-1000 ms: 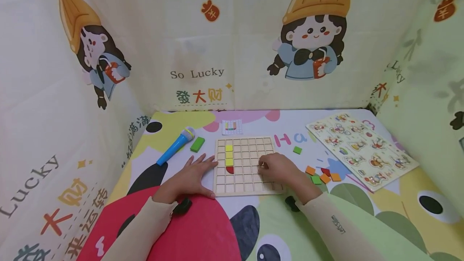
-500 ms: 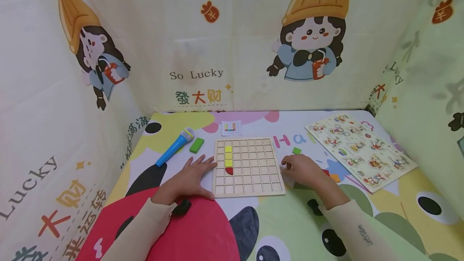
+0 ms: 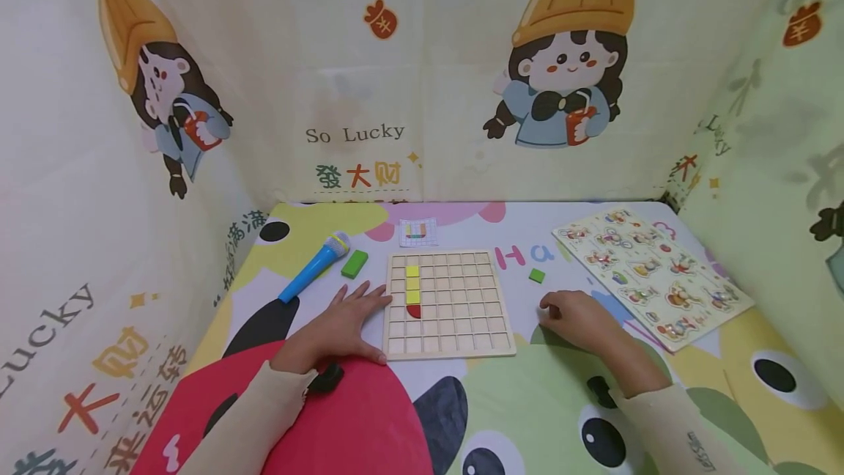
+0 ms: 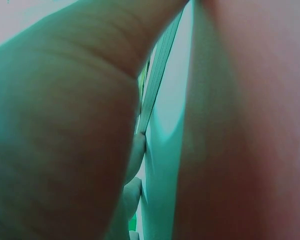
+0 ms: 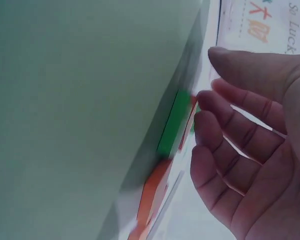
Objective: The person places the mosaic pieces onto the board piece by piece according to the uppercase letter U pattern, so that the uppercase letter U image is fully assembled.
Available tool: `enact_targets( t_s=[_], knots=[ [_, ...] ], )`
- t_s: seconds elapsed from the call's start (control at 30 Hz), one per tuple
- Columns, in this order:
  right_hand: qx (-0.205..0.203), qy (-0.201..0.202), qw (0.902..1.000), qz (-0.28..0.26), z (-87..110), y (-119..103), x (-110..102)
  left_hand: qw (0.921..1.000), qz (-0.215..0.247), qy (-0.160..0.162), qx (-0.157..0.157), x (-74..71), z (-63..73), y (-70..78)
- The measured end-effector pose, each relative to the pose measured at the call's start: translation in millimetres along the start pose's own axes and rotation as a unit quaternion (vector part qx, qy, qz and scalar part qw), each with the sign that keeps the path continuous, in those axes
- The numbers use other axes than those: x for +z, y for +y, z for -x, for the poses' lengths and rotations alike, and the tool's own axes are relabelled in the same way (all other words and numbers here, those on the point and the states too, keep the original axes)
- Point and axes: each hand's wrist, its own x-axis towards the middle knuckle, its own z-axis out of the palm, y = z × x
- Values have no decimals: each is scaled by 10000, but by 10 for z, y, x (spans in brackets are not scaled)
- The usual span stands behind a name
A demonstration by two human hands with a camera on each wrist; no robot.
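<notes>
A wooden grid board point(image 3: 455, 325) lies flat on the table. In its second column from the left sits a line of yellow square tiles point(image 3: 412, 285), with a red rounded tile point(image 3: 413, 311) just below them. My left hand point(image 3: 335, 330) rests spread on the table, its fingertips at the board's left edge. Right of the board, my right hand point(image 3: 576, 319) hovers low with loosely bent fingers, holding nothing. Close by its fingertips in the right wrist view are a green tile point(image 5: 174, 122) and an orange tile point(image 5: 154, 187); the hand hides them in the head view.
Left of the board lie a blue toy microphone point(image 3: 313, 270) and a green block point(image 3: 354, 264). A small pattern card point(image 3: 418, 232) is behind the board. One green tile point(image 3: 537, 275) lies apart on the right, near a picture puzzle board point(image 3: 649, 281).
My right hand has moved off the board's right part, rightward to the loose tiles, and now covers them in the head view. My left hand has stayed at the board's left edge.
</notes>
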Motion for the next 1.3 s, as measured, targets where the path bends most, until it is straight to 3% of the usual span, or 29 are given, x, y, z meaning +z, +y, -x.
enact_targets(
  t_s=[0.47, 0.87, 1.3],
  knots=[
    [-106, -226, 9995, -198, 215, 214, -123, 10000, 11, -23, -77, -12, 1, 12],
    [-642, -351, 9970, -270, 254, 263, -142, 10000, -11, -65, -43, -10, -3, 2],
    [-242, -721, 9967, -279, 203, 183, -127, 9999, 11, -82, -76, -28, 5, 17]
  ],
)
